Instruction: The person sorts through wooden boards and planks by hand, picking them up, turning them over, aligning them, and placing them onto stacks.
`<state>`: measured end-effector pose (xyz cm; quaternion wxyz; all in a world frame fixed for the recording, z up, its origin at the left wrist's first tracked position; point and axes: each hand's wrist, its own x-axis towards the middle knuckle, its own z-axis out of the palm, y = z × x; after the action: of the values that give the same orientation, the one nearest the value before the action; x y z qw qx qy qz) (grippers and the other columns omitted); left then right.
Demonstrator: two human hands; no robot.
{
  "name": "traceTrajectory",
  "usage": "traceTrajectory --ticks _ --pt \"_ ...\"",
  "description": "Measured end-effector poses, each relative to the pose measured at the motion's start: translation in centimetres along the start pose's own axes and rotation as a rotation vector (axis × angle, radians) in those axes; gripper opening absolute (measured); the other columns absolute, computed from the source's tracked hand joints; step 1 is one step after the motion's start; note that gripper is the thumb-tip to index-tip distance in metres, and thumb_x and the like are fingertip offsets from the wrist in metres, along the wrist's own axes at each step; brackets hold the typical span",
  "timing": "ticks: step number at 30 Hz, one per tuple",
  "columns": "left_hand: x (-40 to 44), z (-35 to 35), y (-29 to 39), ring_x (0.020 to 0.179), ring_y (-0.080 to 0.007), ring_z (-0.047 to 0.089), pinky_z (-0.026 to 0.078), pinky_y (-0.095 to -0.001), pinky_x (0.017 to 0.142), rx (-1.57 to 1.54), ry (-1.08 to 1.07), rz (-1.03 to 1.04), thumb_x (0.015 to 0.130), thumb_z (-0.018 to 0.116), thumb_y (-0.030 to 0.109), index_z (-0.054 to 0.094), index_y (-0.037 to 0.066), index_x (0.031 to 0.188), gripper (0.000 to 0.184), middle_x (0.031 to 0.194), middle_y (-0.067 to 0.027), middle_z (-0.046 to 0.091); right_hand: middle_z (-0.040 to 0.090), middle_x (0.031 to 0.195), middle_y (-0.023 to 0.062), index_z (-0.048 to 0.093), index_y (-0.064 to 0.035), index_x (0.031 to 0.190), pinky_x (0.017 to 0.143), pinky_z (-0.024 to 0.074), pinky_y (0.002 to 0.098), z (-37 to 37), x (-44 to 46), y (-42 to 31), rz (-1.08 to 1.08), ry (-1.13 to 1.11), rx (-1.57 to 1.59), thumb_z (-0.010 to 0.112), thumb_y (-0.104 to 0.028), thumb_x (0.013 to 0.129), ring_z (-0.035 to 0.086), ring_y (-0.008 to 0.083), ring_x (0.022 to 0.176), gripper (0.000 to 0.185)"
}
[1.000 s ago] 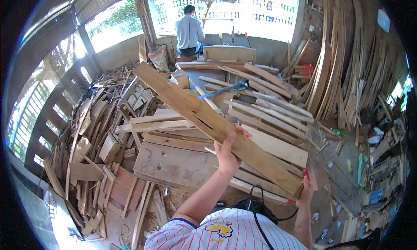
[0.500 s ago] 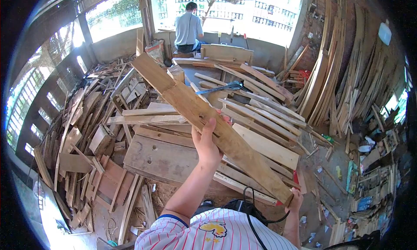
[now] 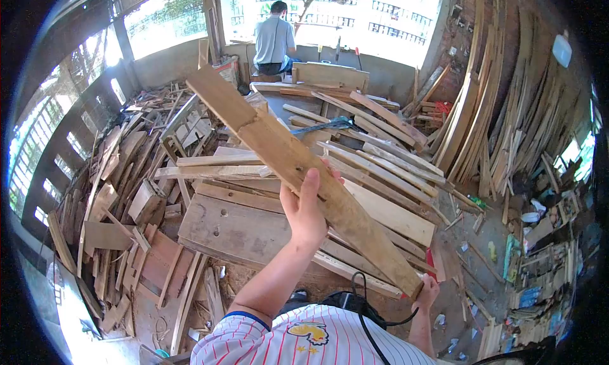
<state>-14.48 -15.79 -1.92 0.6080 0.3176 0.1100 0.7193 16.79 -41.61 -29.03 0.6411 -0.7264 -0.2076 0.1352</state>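
A long brown wooden board (image 3: pixel 269 146) with a stepped notch near its far end slants across the view, held up in both hands. My left hand (image 3: pixel 307 209) is wrapped round its middle, thumb on the upper face and fingertips showing past the far edge. At the board's near right end, my right hand (image 3: pixel 429 290) grips the corner; part of its fingers is hidden. Beneath the board lie several loose planks (image 3: pixel 380 168) and a wide plank (image 3: pixel 231 228) with two holes. A blue tool (image 3: pixel 330 125), partly covered by the board, rests on the planks.
Heaped scrap wood (image 3: pixel 117 168) fills the left side. Tall boards (image 3: pixel 476 105) lean against the right wall. A person (image 3: pixel 274 40) sits with their back to me by the far opening. A black cable (image 3: pixel 365 301) hangs in front of my shirt.
The board has shifted slightly, its far end moving a little up and left. Both hands keep their hold on it.
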Motion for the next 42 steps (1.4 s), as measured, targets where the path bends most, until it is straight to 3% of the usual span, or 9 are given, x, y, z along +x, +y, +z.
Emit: traceTrajectory --ticks 5,8,13,16,18,21,31,34,42 --pt "0.7 0.4 -1.0 0.082 -0.0153 0.061 0.051 -0.0297 0.075 0.136 0.089 -0.02 0.099 0.056 0.017 0.048 0.0 0.115 0.025 0.092 -0.0077 0.062 0.062 0.084 0.0072 0.066 0.0017 0.089 0.079 0.0435 0.0334 0.4 -0.1 -1.3 0.029 -0.257 -0.071 0.062 -0.037 0.092 0.057 0.0179 0.083 0.039" --pt "1.6 -0.1 -2.1 0.082 -0.0138 0.061 0.051 -0.0279 0.074 0.187 0.127 -0.003 0.098 0.057 0.014 0.048 0.0 0.112 0.022 0.091 -0.0071 0.061 0.061 0.107 0.0163 0.062 -0.0023 0.111 0.09 0.0428 0.0413 1.1 -0.4 -4.1 -0.282 -0.515 -0.466 0.063 -0.059 0.085 0.056 0.0337 0.103 0.062" --pt "1.2 0.6 -3.8 0.083 -0.0125 0.062 0.051 -0.0269 0.073 0.182 0.15 -0.03 0.097 0.058 0.01 0.047 0.001 0.112 0.021 0.094 -0.0071 0.06 0.051 0.129 0.0171 0.044 -0.0069 0.136 0.1 0.0388 0.0487 6.2 -3.0 -13.9 -0.628 -0.722 -0.656 0.072 -0.06 0.074 0.05 0.0379 0.117 0.087" --pt "0.0 1.0 -5.3 0.089 -0.0149 0.062 0.054 -0.0305 0.075 0.223 0.066 -0.033 0.098 0.058 0.013 0.048 0.0 0.118 0.027 0.104 -0.0079 0.06 0.047 0.134 0.0185 0.036 -0.0079 0.144 0.102 0.0386 0.0498 9.7 -4.4 -16.3 -0.743 -0.587 -0.881 0.074 -0.046 0.077 0.046 0.0394 0.123 0.085" --pt "-0.5 1.5 -6.0 0.09 -0.0151 0.062 0.054 -0.0308 0.076 0.294 0.035 -0.027 0.098 0.058 0.013 0.047 0.0 0.119 0.027 0.106 -0.0081 0.06 0.048 0.132 0.0215 0.037 -0.0056 0.144 0.1 0.0419 0.0491 11.9 -5.0 -19.6 -0.767 -0.596 -0.606 0.075 -0.02 0.076 0.048 0.0419 0.122 0.079" --pt "-1.5 2.5 -6.1 0.088 -0.0133 0.062 0.052 -0.0273 0.077 0.25 0.022 -0.093 0.097 0.057 0.008 0.046 0.001 0.112 0.02 0.099 -0.0072 0.06 0.048 0.131 0.0205 0.035 -0.0077 0.147 0.099 0.0435 0.0485 13.7 -5.8 -22.2 -0.884 -0.582 -0.631 0.069 -0.004 0.073 0.049 0.042 0.119 0.081" --pt "-1.5 1.0 -5.8 0.09 -0.0138 0.061 0.05 -0.029 0.079 0.353 0.013 -0.044 0.094 0.06 0.011 0.046 -0.001 0.117 0.029 0.104 -0.0094 0.06 0.044 0.138 0.0211 0.033 -0.0135 0.149 0.099 0.0449 0.046 14.1 -5.4 -21.9 -0.738 -0.732 -0.532 0.065 0.001 0.07 0.048 0.0421 0.123 0.086" --pt "-0.4 0.2 -3.9 0.084 -0.0121 0.059 0.049 -0.0291 0.076 0.608 -0.252 -0.164 0.097 0.059 0.025 0.056 -0.005 0.111 0.034 0.092 -0.0096 0.065 0.044 0.137 0.0219 0.033 -0.0134 0.149 0.099 0.0444 0.0463 13.7 -5.0 -21.3 -0.733 -0.674 -0.511 0.066 0.001 0.071 0.048 0.0428 0.122 0.086" --pt "2.3 -0.4 -3.7 0.08 -0.0088 0.061 0.048 -0.0245 0.07 0.526 -0.179 -0.346 0.093 0.067 0.029 0.065 -0.007 0.103 0.038 0.09 -0.0055 0.069 0.043 0.137 0.0188 0.033 -0.0217 0.15 0.096 0.0461 0.0478 13.2 -4.1 -20.7 -0.921 -0.483 -0.775 0.068 -0.003 0.072 0.052 0.0393 0.111 0.087"
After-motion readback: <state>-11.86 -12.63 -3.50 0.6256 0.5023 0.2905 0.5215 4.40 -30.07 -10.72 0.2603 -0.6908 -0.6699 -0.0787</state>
